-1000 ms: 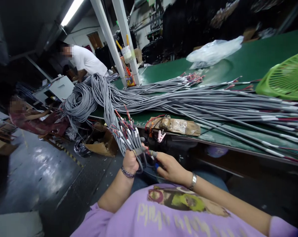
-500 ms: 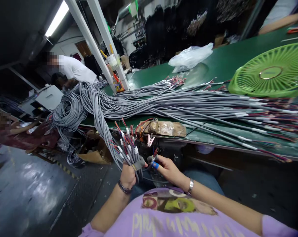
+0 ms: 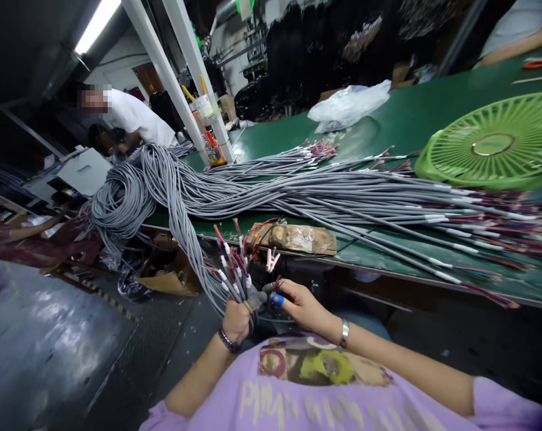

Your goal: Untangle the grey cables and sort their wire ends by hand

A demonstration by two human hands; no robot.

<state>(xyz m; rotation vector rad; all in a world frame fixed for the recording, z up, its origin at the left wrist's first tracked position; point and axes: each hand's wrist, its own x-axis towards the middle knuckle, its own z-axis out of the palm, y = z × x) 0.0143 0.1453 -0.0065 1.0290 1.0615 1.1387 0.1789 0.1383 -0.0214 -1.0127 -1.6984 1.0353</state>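
Observation:
My left hand (image 3: 235,319) is closed around a bundle of grey cables (image 3: 228,278) whose stripped ends, with red and dark wires and white sleeves, fan upward. The bundle runs up over the table edge into a long mass of grey cables (image 3: 324,194) on the green table (image 3: 387,126). My right hand (image 3: 300,305), with finger cots and a blue tape on one fingertip, pinches a single cable end (image 3: 276,286) just right of the bundle. Both hands sit below the table's front edge, above my lap.
A green plastic basket (image 3: 490,143) lies on the table at right, a clear plastic bag (image 3: 349,105) farther back. A taped block (image 3: 297,237) sits on the table edge. White posts (image 3: 181,84) rise at left. A person in white (image 3: 129,117) works behind coiled cables (image 3: 118,203).
The view has swung slightly, bringing more of the green basket into sight. My right hand has drawn a cable end up beside the bundle; my left keeps its grip.

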